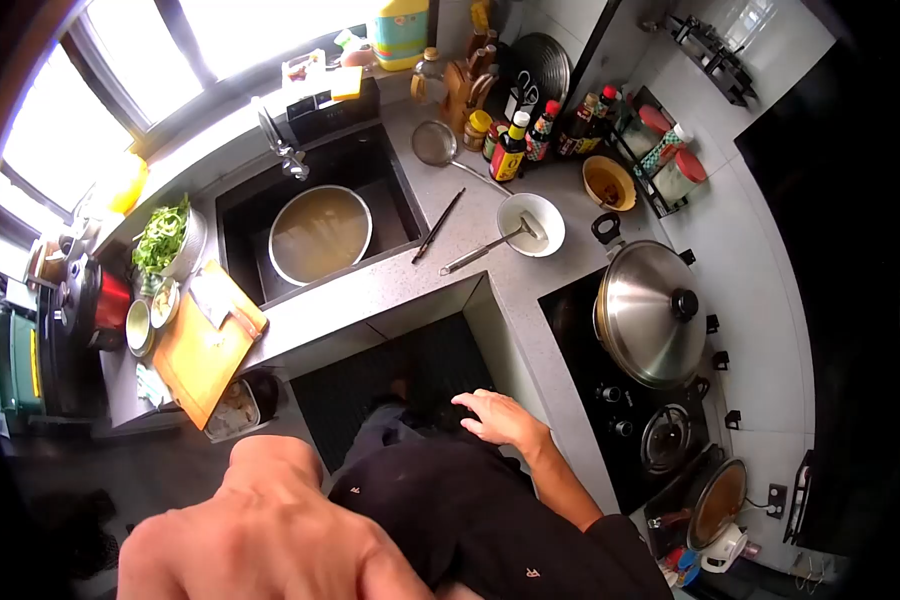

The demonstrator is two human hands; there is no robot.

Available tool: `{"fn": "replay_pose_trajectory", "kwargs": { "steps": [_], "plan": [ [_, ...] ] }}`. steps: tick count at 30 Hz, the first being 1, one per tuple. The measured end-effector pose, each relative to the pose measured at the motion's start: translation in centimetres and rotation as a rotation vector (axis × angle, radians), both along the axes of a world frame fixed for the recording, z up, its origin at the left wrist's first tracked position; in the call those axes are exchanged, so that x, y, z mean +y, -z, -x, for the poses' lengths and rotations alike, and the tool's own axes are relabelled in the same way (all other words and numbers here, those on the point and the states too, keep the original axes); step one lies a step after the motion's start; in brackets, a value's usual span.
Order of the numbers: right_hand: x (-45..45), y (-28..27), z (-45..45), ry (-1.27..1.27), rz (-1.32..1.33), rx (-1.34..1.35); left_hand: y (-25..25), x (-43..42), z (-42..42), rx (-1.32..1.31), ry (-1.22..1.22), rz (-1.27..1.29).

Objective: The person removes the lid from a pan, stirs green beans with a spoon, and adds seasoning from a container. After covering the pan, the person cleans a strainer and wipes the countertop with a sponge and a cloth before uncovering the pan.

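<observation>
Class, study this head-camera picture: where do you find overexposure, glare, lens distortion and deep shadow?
Throughout the head view: window panes blown out to white; bright glare on the domed steel lid; tiled wall lines bowed and corners black, suggesting a very wide lens; the left hand oversized near the camera; ribbed floor mat in dim shadow.

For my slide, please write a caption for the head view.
Hands before a kitchen counter, a basin in the sink and a lidded pan on the stove.
</observation>
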State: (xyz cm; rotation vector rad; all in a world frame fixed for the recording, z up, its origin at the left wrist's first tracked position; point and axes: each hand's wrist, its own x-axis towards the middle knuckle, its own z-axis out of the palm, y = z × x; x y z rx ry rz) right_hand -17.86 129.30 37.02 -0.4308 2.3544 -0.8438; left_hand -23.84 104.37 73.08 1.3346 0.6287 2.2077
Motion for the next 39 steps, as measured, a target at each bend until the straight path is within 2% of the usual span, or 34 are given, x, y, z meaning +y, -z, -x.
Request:
{"fn": "replay_pose_trajectory", "kwargs": {
  "steps": [3, 6, 11, 13, 18, 21, 22, 23, 24, 27, 30, 34, 39],
  "plan": [
    [0.3, 0.1, -0.4, 0.017, 0.005, 0.026, 0.6, -0.4, -0.1, 0.102, 0.084, -0.135],
    [0.2, -0.6, -0.3, 0.06, -0.008, 0.042, 1.1, 0.1, -1.1, 0.181, -0.048, -0.272],
    [-1.4, -1.8, 1.4, 0.136, 0.021, 0.094, 7.0, -3.7, 0.6, 0.085, -0.228, -0.211],
    [-2.4, -2.5, 2.7, 0.177, 0.045, 0.158, 12.0, -6.7, -0.3, -0.23, -0.508, 0.049],
    [-5.4, -4.2, 7.6, 0.39, 0.071, 0.412, 26.3, -12.3, -0.4, -0.568, -0.741, 0.344],
    [-6.7, -4.7, 11.5, 0.464, 0.075, 0.43, 31.7, -14.7, -0.8, -0.857, -0.724, 0.522],
    [-7.1, -4.9, 12.9, 0.477, 0.065, 0.431, 32.8, -15.6, -0.7, -1.011, -0.677, 0.695],
    [-7.4, -5.1, 14.4, 0.467, 0.039, 0.44, 33.7, -16.4, -0.2, -0.966, -0.678, 0.942],
    [-7.5, -4.9, 16.0, 0.459, 0.014, 0.463, 34.7, -16.9, 0.3, -0.9, -0.672, 1.021],
    [-6.6, -2.9, 21.3, 0.43, -0.064, 0.568, 35.2, -18.5, 2.4, -0.769, -0.653, 1.145],
    [-4.7, -0.2, 28.0, 0.438, -0.275, 0.436, 34.9, -20.8, 5.1, -0.718, -0.699, 1.183],
    [-2.3, 4.6, 36.9, 0.412, -0.498, 0.434, 35.9, -23.5, 6.8, -0.786, -0.853, 1.19],
    [-0.4, 11.7, 47.5, 0.414, -0.644, 0.376, 36.1, -24.4, 6.3, -0.947, -0.944, 1.259]
  ]
}}
